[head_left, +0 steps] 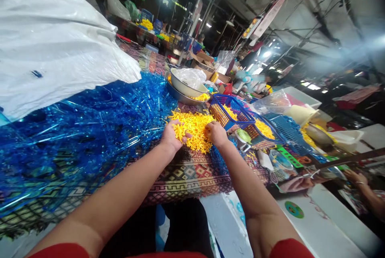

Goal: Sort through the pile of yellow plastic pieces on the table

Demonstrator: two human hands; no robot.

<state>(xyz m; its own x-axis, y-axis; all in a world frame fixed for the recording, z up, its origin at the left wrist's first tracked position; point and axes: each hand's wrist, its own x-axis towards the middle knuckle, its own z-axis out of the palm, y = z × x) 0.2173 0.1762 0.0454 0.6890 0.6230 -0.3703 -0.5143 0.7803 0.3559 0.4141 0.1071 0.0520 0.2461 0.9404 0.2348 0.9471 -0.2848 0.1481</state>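
A heap of small yellow pieces (197, 127) lies on the patterned cloth (183, 177) in the middle. At the heap's left side my left hand (175, 135) is turned palm up, its fingers curled round several yellow pieces. My right hand (215, 133) touches the right edge of the heap with its fingers pinched together; whatever lies between the fingertips is too small to make out. Glossy blue plastic strips (90, 129) spread over the cloth beside my left hand.
A large white sack (54, 45) covers the far left. Behind the heap are stacked bowls (188, 85). Blue baskets (231, 111) of yellow pieces and a small cup (243, 137) stand to the right. Another person's arm (365, 194) shows at far right.
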